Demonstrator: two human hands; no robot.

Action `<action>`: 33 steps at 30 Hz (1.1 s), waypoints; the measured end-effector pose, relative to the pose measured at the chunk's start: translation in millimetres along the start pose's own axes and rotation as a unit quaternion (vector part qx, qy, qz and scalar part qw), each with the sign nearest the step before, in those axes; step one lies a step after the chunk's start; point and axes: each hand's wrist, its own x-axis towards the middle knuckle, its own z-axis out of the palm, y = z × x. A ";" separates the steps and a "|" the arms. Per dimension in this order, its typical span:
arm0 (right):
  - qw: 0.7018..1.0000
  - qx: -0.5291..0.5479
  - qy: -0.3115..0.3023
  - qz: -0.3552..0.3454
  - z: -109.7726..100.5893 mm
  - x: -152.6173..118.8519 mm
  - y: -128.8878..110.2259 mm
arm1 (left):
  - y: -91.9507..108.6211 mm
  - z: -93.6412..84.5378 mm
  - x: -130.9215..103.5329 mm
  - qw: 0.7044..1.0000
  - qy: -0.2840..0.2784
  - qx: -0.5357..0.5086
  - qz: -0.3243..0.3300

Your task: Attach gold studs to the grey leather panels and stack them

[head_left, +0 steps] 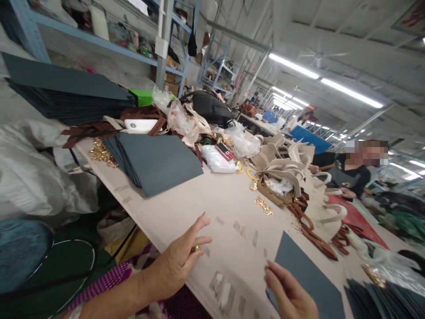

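Note:
My left hand (181, 257) is over the table's near edge with its fingers apart, and it holds nothing. A gold-coloured ring (195, 249) is on one finger. My right hand (289, 292) is above a dark grey-blue sheet (305, 270), its fingers curled together; whatever they may hold is hidden. The sheet lies flat on the pale tabletop (229, 221). Further off, a stack of similar sheets (162, 159) rests at the left edge. Small gold-coloured metal pieces (264, 206) lie in a little pile beyond my hands.
Beige bags with handles (318, 199) and brown straps (315, 239) crowd the right side. More dark sheets (381, 301) fill the near right corner. A phone with red keys (225, 151) lies on a white plastic bundle (217, 163). Across the table is another person (352, 173).

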 end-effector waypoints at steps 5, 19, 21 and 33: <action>0.962 0.050 -0.058 -0.263 111.7 -21.1 -89.7 | -2.2 -6.7 1.1 0.993 -0.008 0.096 0.062; 0.968 0.010 -0.127 -0.218 153.6 -17.6 -121.4 | -5.4 -26.9 3.0 0.984 -0.013 0.146 0.101; 0.970 -0.003 -0.110 -0.218 156.5 -17.2 -119.6 | -5.5 -27.3 2.9 0.982 -0.027 0.154 0.109; 0.969 0.158 -0.173 -0.080 169.9 1.3 -118.0 | -8.9 -29.6 15.5 0.993 0.065 0.099 0.003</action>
